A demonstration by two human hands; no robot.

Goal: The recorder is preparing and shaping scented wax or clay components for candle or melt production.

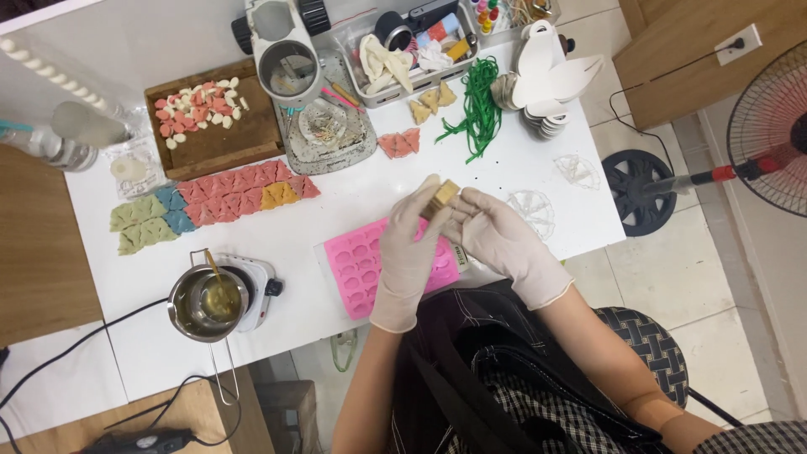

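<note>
Overhead, the white counter [353,197] carries a wooden tray [220,139] of pink and white heart pieces [197,105], a clear plastic bin [403,84] of mixed craft bits, a pink silicone mould [360,267] with its cavities looking bare, and a steel pot [187,309] of yellowish liquid on a small hotplate [259,290]. Above the mould, the gloved left hand [405,252] and right hand [503,240] pinch a small tan block [443,195] with their fingers

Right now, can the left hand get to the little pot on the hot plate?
Probably yes. The left hand is over the pink mold, helping hold a small tan block. The pot sits to its left, with only bare white table between.
</note>
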